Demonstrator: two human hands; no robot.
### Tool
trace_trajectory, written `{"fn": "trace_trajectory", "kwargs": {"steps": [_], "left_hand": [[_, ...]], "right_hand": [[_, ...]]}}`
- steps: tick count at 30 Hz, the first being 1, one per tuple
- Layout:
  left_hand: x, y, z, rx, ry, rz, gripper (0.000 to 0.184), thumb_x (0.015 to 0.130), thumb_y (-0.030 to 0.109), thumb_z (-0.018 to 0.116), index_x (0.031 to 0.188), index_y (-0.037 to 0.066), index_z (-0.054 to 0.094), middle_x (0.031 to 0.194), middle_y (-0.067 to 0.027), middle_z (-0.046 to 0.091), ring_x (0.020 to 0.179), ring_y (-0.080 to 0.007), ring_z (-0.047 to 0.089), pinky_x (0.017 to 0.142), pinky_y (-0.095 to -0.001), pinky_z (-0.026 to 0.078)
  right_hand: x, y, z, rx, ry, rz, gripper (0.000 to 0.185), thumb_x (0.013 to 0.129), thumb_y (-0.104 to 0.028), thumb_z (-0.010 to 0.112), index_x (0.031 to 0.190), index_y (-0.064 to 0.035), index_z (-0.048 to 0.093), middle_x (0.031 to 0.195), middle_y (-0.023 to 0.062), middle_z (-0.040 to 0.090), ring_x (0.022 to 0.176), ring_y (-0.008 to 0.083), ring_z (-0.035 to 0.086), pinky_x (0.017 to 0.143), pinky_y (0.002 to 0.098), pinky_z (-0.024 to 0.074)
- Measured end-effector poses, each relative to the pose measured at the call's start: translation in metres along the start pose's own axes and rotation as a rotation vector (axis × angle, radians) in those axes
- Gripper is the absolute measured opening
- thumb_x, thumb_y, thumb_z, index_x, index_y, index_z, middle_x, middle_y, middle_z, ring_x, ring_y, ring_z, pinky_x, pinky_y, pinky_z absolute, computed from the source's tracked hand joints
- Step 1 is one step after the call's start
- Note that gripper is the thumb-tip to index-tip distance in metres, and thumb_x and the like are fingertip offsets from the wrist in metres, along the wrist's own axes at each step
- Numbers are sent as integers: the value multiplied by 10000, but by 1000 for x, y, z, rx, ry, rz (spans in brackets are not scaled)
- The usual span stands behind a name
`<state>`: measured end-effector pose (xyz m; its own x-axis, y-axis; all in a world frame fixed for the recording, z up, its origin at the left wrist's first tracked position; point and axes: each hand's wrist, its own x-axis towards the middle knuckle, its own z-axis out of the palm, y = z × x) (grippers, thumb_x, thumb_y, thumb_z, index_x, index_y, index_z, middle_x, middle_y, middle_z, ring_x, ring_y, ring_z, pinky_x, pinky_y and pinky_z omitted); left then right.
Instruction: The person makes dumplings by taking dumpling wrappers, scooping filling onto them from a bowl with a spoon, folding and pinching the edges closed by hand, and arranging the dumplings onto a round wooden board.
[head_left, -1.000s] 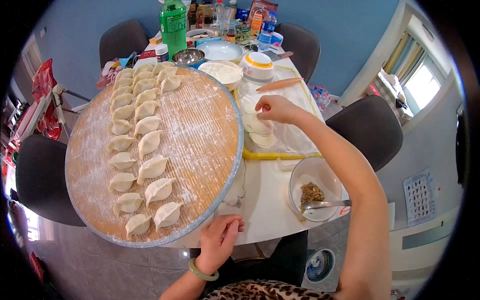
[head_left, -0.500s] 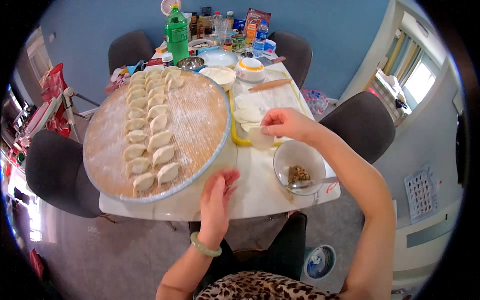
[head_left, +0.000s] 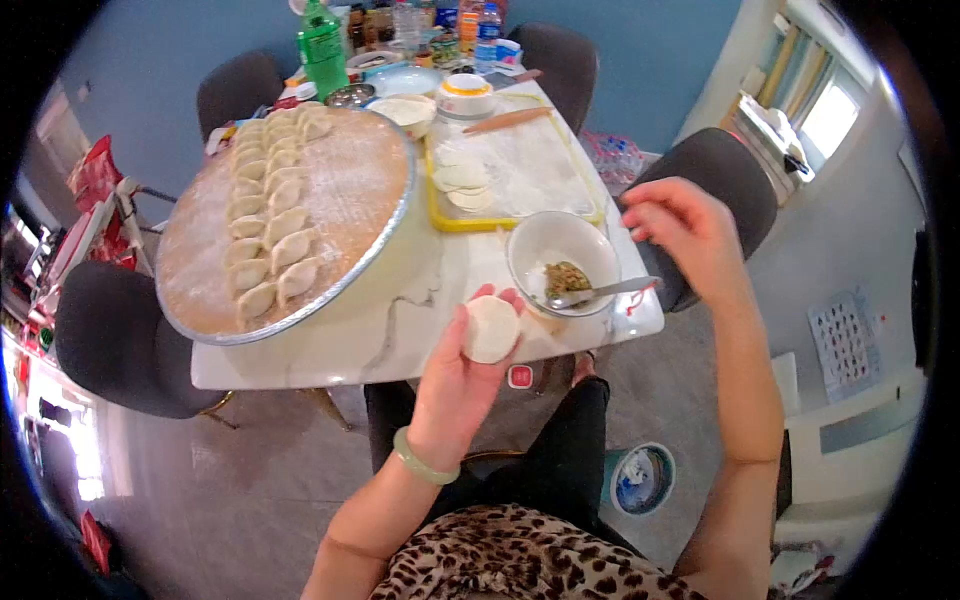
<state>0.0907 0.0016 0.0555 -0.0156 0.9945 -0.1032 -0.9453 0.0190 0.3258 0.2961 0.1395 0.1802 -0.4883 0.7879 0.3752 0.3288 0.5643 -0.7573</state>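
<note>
A round white dumpling wrapper lies on the palm and fingers of my left hand, held over the table's front edge. My right hand is in the air beyond the bowl's right side, fingers loosely bent and apart, nothing in them. Below and left of it stands a white bowl with a small heap of brown-green filling. A metal spoon rests in the bowl, its handle over the right rim. Several more wrappers lie on a yellow-rimmed board.
A large round floured tray with rows of folded dumplings takes up the left of the table. A rolling pin lies on the board. Behind are a white bowl, a green bottle and a blue-capped bottle.
The wrapper has passed from my right hand to my left palm. My right hand has moved right, away from the board, and let go. The camera view has shifted.
</note>
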Motion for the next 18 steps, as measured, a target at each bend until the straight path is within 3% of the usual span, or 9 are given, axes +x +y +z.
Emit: {"fn": "trace_trajectory", "kwargs": {"steps": [2, 4, 7, 11, 15, 18], "left_hand": [[1, 1, -3, 35, 36, 52, 429, 1019, 294, 367, 1323, -8, 377, 1315, -177, 493, 1229, -255, 493, 979, -369, 448], [3, 2, -6, 68, 66, 42, 420, 1019, 294, 366, 1312, -7, 385, 1306, -177, 500, 1215, -251, 507, 952, -358, 471], [4, 1, -10, 122, 135, 45, 393, 1020, 290, 361, 1274, -5, 413, 1283, -180, 515, 1176, -243, 542, 893, -336, 516], [5, -1, -14, 165, 184, 10, 378, 1020, 293, 359, 1246, -1, 432, 1265, -180, 528, 1154, -249, 557, 850, -330, 537], [5, 0, -13, 178, 206, -26, 400, 1023, 320, 331, 1245, 4, 436, 1251, -184, 539, 1143, -259, 563, 827, -330, 543], [3, 5, -13, 104, 146, -75, 436, 1022, 356, 309, 1250, 6, 435, 1245, -186, 544, 1137, -268, 566, 828, -332, 542]], "right_hand": [[-18, 25, -33, 3, 111, 25, 225, 870, -134, 602, 1057, -15, 634, 864, 41, 654, 765, 98, 604, 666, 238, 487], [-41, 65, -47, -51, 217, 268, 286, 850, -106, 610, 1127, -33, 605, 902, 34, 638, 778, 90, 587, 675, 227, 471], [-80, 117, -29, 260, 50, 336, 437, 810, -59, 612, 1239, -51, 528, 893, 18, 606, 741, 80, 552, 682, 233, 456], [-86, 108, 5, 507, -43, 438, 422, 829, -114, 641, 1231, -52, 528, 889, -20, 575, 752, 56, 538, 677, 204, 433], [-69, 94, 24, 570, 25, 479, 318, 846, -130, 649, 1137, -23, 574, 779, -28, 563, 631, 31, 476, 585, 159, 388], [-56, 84, 31, 294, 22, 490, 141, 868, -107, 628, 957, 2, 623, 725, -9, 579, 589, 41, 481, 538, 183, 386]]}}
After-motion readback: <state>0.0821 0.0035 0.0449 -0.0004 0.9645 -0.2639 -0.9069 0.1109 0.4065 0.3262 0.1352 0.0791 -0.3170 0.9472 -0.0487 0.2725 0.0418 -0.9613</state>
